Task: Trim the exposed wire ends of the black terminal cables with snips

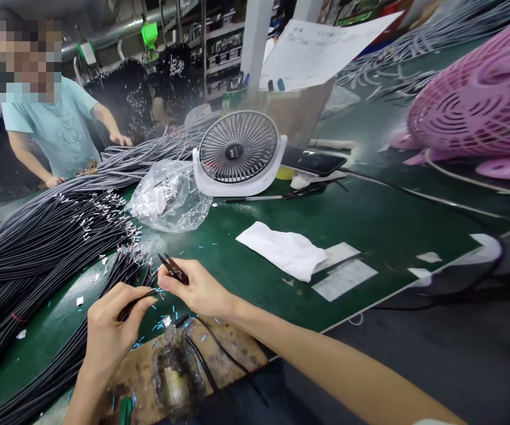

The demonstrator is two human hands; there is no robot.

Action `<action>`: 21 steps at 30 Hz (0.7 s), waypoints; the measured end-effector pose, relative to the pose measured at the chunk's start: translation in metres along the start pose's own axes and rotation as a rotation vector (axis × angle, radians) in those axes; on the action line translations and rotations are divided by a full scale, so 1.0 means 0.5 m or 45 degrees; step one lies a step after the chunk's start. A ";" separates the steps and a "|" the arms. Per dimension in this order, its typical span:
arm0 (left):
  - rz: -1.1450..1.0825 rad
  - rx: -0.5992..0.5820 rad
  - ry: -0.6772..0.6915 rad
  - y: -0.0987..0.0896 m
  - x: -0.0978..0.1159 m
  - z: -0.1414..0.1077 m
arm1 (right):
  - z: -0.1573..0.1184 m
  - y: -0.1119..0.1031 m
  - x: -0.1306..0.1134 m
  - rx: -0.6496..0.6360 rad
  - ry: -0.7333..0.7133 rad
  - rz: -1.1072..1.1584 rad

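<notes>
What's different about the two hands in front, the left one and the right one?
The left hand pinches a black cable, while the right hand grips a dark, pointed tool. The left hand shows only a short bit of forearm; the right hand shows a long one. Both are bare and close together by the coloured wire ends.

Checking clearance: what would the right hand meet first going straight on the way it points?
Likely the ends of the black cables, up and left of the right hand; its tweezers would get there before the fingers. Depth is unclear, so it might pass above them.
</notes>
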State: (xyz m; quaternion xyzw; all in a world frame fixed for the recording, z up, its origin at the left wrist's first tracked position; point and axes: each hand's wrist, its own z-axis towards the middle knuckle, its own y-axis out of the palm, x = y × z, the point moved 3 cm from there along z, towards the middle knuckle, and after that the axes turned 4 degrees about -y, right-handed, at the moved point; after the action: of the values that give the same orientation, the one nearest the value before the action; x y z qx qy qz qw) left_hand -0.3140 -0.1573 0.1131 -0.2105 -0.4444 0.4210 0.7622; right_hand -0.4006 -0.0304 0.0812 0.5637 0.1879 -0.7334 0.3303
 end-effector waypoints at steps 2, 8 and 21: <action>-0.030 -0.052 -0.119 0.008 -0.009 -0.001 | 0.000 0.009 0.009 -0.055 0.080 0.206; -0.210 -0.388 -0.518 0.030 -0.022 -0.013 | -0.004 0.006 -0.005 -0.051 -0.247 -0.105; -0.592 -0.463 -0.777 0.039 -0.035 -0.017 | -0.006 0.006 -0.019 0.073 -0.501 -0.398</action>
State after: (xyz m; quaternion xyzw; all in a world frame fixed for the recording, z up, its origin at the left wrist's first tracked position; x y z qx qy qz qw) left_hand -0.3198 -0.1602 0.0863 -0.1013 -0.7524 0.1956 0.6208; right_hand -0.3951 -0.0282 0.0895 0.3832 0.1841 -0.8762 0.2270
